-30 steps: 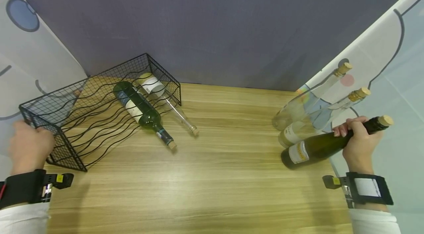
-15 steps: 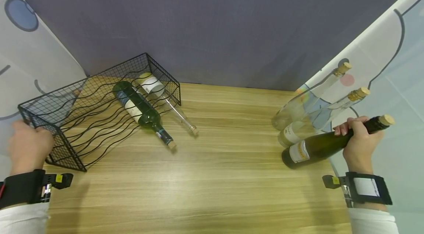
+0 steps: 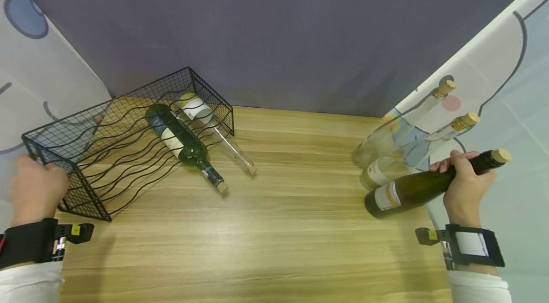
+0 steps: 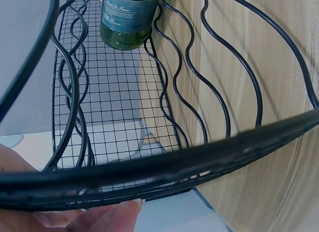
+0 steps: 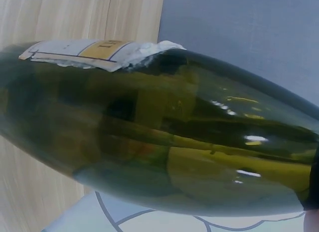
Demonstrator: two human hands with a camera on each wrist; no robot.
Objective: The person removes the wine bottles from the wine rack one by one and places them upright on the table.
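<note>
My left hand (image 3: 38,186) grips the near left end of a black wire wine rack (image 3: 90,193); in the left wrist view its fingers (image 4: 117,217) curl under the rack's thick frame bar. Two corked bottles lie in the rack with necks sticking out over the table: a green wine bottle (image 3: 195,153) and a clear bottle (image 3: 201,110) with a white label. At the right, my right hand (image 3: 467,188) holds a dark green wine bottle (image 3: 411,191) round its neck, cork at the top. That bottle's torn white label (image 5: 94,52) shows in the right wrist view.
Two clear corked bottles stand behind the held one, a farther bottle (image 3: 377,143) and a nearer bottle (image 3: 381,172), near the right wall. A wooden table (image 3: 257,241) spans the middle. A grey panel (image 3: 274,36) rises at the back, with patterned sheets on both sides.
Almost nothing differs. Both hands keep their grips on the rack and the dark green bottle, and the view shifts only very slightly.
</note>
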